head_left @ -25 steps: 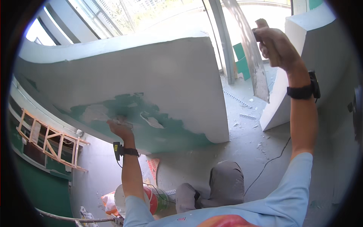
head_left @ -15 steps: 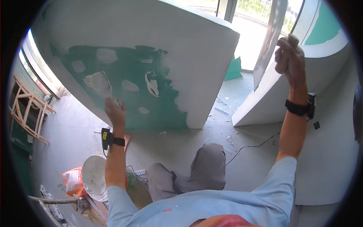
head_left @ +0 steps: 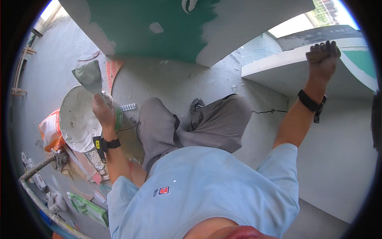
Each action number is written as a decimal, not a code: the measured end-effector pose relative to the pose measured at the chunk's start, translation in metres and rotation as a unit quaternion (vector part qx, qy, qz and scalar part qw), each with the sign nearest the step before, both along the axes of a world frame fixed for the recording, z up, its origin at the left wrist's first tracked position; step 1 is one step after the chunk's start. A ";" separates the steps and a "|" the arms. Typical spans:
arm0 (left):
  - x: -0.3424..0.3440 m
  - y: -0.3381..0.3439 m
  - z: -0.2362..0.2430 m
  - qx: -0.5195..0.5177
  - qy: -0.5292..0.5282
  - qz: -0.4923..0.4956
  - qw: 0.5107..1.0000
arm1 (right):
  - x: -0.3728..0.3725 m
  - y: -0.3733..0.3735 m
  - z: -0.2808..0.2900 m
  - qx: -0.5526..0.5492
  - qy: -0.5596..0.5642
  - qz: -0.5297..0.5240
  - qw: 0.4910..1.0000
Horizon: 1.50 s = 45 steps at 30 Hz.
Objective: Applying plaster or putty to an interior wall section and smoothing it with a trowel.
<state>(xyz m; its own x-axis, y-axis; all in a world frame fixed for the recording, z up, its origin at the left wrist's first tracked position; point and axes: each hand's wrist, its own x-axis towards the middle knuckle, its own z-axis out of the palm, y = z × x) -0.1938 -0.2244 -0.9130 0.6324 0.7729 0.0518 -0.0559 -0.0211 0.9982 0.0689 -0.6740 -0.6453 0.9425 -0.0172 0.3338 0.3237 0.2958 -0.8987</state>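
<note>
My left hand (head_left: 103, 109) is closed round the handle of a putty knife (head_left: 88, 75). White compound lies on its wide blade, which is above the far edge of a bucket (head_left: 75, 119) of white compound. On the right, my right hand (head_left: 323, 57) is raised and closed on a long grey plastering blade (head_left: 314, 36). That blade stretches sideways beyond the hand, along the top of a curved white panel (head_left: 274, 65). Straight ahead stands a green board (head_left: 159, 38) partly coated in white, with a white patch on it. The knife is apart from this board.
An orange and white bag (head_left: 51, 129) leans by the bucket. Near it are a bent metal pipe (head_left: 34, 173), a green package (head_left: 88, 208) and a power strip (head_left: 128, 107). A cable (head_left: 270, 111) runs across the floor by my right knee.
The view has tilted down, so the board sits higher. My left hand has moved the putty knife from the board to the bucket. The long blade has swung from upright to nearly level.
</note>
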 end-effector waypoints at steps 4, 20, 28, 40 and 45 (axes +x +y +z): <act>-0.039 0.006 -0.011 -0.056 0.010 0.021 0.998 | -0.036 0.036 0.008 -0.109 0.019 -0.043 0.993; -0.141 0.150 0.059 0.404 0.619 -0.023 0.674 | -0.105 0.274 -0.167 -0.160 0.092 0.438 0.880; -0.071 0.146 -0.042 0.487 0.650 -0.258 0.524 | -0.099 0.282 -0.167 -0.170 0.124 0.460 0.863; -0.062 0.153 0.013 0.464 0.577 -0.295 0.604 | -0.091 0.284 -0.167 -0.153 0.169 0.459 0.859; -0.075 0.171 0.038 0.508 0.526 -0.296 0.614 | -0.096 0.296 -0.175 -0.155 0.177 0.447 0.863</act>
